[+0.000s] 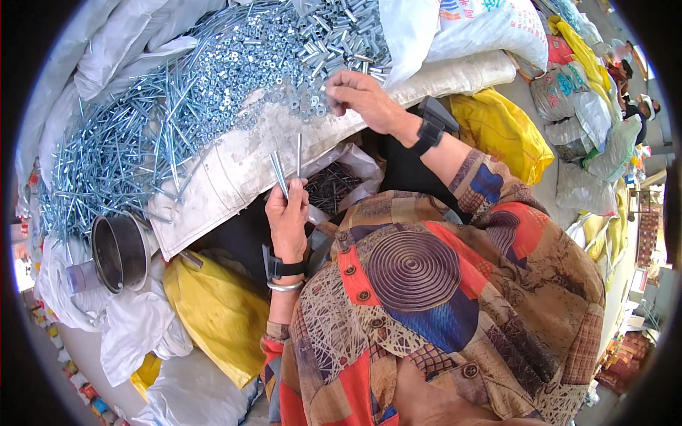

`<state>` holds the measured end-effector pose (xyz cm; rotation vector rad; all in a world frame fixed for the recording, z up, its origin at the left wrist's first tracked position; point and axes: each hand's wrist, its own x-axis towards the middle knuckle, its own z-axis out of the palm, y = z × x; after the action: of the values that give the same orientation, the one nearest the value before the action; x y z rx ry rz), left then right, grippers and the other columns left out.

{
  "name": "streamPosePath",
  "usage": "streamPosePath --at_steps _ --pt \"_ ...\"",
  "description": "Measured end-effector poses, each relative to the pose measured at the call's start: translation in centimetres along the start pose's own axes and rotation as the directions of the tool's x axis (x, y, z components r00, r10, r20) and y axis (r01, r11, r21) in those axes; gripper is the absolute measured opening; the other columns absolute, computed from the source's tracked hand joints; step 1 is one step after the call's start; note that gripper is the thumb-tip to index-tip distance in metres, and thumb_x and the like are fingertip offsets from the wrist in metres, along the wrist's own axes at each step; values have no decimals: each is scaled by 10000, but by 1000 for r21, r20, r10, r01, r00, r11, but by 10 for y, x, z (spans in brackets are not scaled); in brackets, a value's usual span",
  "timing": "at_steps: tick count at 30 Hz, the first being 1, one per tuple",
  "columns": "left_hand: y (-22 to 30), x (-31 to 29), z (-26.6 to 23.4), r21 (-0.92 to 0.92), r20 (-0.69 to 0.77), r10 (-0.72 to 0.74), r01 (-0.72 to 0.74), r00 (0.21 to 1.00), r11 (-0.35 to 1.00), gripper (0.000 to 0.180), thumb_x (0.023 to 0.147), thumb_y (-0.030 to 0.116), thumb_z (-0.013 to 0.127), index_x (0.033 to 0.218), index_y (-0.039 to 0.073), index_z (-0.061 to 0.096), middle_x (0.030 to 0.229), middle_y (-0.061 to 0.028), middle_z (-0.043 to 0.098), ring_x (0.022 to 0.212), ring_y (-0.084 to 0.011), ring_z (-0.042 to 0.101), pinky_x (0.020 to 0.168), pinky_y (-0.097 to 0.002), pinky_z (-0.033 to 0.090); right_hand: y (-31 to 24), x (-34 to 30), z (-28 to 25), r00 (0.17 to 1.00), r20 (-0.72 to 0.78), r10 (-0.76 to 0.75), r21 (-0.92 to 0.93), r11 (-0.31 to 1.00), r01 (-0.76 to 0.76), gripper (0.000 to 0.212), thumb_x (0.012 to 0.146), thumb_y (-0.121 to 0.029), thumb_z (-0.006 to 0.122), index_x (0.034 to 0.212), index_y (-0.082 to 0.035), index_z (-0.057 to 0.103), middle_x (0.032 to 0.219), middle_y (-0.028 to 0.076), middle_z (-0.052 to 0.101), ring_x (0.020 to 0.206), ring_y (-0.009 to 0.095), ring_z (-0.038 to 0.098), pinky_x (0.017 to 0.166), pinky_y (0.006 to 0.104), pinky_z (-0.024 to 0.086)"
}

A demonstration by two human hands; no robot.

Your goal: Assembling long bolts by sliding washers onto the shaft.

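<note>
My left hand point(288, 213) is raised over my lap, thumb and fingers pinched around slim metal bolts point(299, 153). One stands straight up; beside it, a shiny bundle or cone-ended piece leans left and widens toward its top. My right hand point(364, 101) is at the near edge of the hardware, fingers curled, beside loose washers point(317, 110). Whatever its fingertips hold is hidden. Behind it lies a heap of short metal sleeves point(344, 42). Small nuts point(245, 67) are heaped in the middle, and long thin bolts point(106, 156) spread over the left side.
A pale cloth-covered surface point(206, 184) bears the hardware. Below its edge, a white bag point(366, 160) holds dark pieces. A round dark tin point(119, 252) stands at left. Yellow sacks point(213, 312) flank my legs; a white printed sack point(490, 32) lies far right.
</note>
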<state>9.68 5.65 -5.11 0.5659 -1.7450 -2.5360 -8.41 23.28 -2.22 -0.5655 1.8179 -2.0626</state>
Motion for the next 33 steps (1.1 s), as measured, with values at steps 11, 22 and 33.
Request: streamPosePath --at_steps 11,22,33 --pt "3 -2 -1 140 23 110 -113 994 984 198 943 210 558 848 36 566 619 50 434 499 -22 330 434 -192 255 -22 -21 32 959 272 79 -184 982 -29 172 906 -181 571 944 -17 604 817 -20 544 713 63 467 651 211 390" --pt "-3 5 -15 408 -36 255 -218 966 887 262 956 279 524 899 28 576 628 27 469 556 -50 383 496 -217 316 -13 -21 60 921 331 207 -318 943 -98 289 870 -237 604 1048 -10 602 847 92 638 796 147 604 712 312 474" --pt "22 1 -43 -241 32 196 -182 980 953 444 994 358 399 1231 -4 497 624 10 468 452 -35 308 401 -182 223 30 62 50 813 449 -371 -853 92 513 182 810 -84 519 944 -52 638 982 101 549 971 259 507 814 388 372"
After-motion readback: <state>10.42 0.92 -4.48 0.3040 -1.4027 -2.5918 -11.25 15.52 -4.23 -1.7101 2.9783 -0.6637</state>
